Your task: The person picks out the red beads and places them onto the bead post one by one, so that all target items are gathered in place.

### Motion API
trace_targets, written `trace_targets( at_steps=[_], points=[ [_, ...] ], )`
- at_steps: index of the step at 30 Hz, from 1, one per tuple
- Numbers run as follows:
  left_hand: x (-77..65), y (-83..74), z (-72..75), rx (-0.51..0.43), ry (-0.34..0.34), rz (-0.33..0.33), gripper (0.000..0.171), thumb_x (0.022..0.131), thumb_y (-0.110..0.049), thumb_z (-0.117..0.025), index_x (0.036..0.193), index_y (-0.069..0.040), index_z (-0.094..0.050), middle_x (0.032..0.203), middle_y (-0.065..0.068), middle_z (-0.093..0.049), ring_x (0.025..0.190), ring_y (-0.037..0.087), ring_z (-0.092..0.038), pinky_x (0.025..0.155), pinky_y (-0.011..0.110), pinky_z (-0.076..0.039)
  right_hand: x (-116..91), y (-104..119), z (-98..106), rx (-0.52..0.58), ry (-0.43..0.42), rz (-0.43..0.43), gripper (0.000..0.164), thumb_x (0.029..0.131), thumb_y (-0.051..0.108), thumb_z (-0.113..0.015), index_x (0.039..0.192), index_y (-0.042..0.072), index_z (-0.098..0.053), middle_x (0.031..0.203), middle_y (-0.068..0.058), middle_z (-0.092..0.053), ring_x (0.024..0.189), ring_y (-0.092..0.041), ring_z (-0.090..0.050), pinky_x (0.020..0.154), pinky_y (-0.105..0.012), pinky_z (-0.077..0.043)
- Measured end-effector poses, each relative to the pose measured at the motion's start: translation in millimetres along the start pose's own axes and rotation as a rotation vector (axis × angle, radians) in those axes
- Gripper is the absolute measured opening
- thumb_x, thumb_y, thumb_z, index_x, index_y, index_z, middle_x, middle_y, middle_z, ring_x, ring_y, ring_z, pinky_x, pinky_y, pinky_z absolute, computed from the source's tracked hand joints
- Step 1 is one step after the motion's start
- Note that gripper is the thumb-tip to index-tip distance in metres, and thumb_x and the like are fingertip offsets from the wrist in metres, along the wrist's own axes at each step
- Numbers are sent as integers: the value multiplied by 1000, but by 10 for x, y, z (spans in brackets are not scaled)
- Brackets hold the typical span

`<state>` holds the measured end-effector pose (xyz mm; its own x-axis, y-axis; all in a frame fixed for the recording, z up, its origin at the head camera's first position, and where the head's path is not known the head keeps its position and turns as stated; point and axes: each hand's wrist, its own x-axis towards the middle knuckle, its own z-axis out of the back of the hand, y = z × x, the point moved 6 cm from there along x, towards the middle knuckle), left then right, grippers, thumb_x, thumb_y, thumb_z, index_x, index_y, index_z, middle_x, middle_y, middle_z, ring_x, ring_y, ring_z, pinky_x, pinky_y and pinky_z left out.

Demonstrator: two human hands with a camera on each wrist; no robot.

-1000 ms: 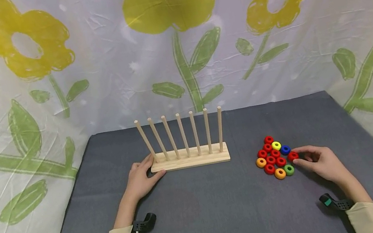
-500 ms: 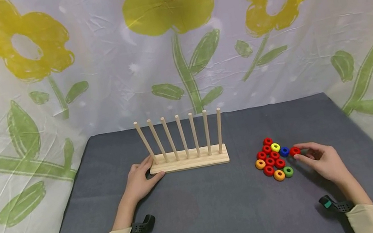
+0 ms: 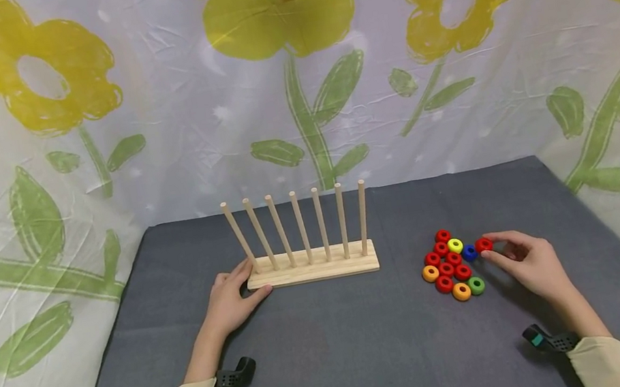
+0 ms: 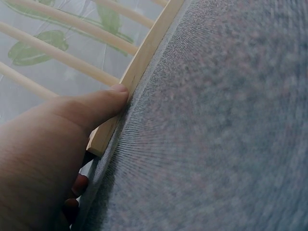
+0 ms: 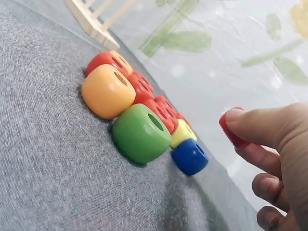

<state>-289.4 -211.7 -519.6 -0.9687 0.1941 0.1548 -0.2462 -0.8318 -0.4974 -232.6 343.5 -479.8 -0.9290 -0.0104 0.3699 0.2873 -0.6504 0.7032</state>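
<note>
A pale wooden peg rack with a row of several upright pegs stands on the cloth. My left hand grips its left end, the thumb along the front edge and the other fingers round the end and behind. At the right, my right hand pinches a red bead between thumb and index finger, held above the cloth; its other fingers curl loosely below. Just left of it lies a cluster of beads with holes: a blue bead, a yellow bead, a green bead, orange beads and several red ones.
A dark grey cloth covers the table. Behind it hangs a pale curtain printed with yellow flowers. Each wrist wears a black camera mount, the left one and the right one.
The right hand has lifted the red bead away from the cluster, first slightly to the right, then up. The left hand stays at the end of the peg rack. The view shifts slightly.
</note>
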Motion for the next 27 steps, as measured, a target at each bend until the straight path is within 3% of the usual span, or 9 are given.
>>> trace_targets(
  at_steps=[8,15,27],
  points=[
    [4,13,-6,-3,-7,0,87,92,-55,-71,156,-4,-40,158,15,-38,115,37,-45,93,56,-37,35,45,2,-5,7,-10,29,91,19,-81,118,12,-76,74,-4,-56,57,-14,-43,50,-28,-34],
    [-1,-4,6,1,-14,-4,86,92,-53,-71,156,-4,-39,158,15,-38,110,36,-46,90,54,-38,35,200,109,-24,-37,-25,30,90,18,-82,118,12,-76,80,-6,-58,64,-14,-45,54,-27,-34],
    [-5,13,-10,3,-4,1,86,93,-53,-71,157,-5,-39,159,15,-38,111,36,-46,91,54,-38,38,458,220,-69,-89,29,30,88,13,-83,117,12,-77,80,-4,-56,70,-13,-43,57,-26,-32]
  ],
)
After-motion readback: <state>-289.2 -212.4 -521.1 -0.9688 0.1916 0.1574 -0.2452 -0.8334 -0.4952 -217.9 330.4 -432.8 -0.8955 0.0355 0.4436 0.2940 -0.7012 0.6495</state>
